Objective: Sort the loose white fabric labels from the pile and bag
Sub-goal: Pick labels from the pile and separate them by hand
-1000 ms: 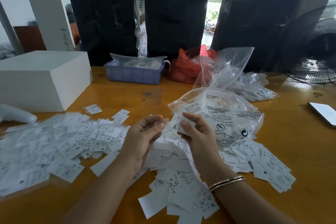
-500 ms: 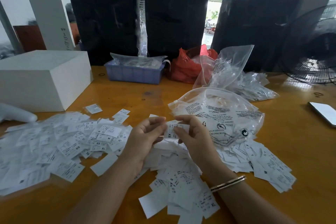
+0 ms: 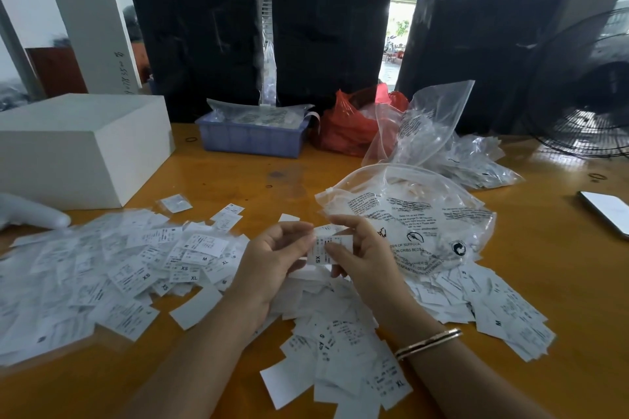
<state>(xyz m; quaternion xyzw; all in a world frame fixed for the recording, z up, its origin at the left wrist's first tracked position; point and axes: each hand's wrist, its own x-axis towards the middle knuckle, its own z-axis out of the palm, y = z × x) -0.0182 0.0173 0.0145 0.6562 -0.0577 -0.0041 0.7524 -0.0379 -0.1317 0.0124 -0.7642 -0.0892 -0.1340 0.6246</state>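
Observation:
Loose white fabric labels lie in a wide pile on the left of the wooden table, with more spread under my forearms and to the right. Between both hands, above the middle heap, is one white label printed XS. My right hand pinches its right side between thumb and fingers. My left hand pinches its left edge with curled fingers. A clear printed plastic bag with an open mouth lies just behind my right hand.
A white box stands at the left. A blue crate, a red bag and more clear bags sit at the back. A fan and a phone are at the right. Black wrapped bundles stand behind the table.
My right hand drew one XS label out from beside the bag towards the middle. My left hand came to meet it and now holds its other edge.

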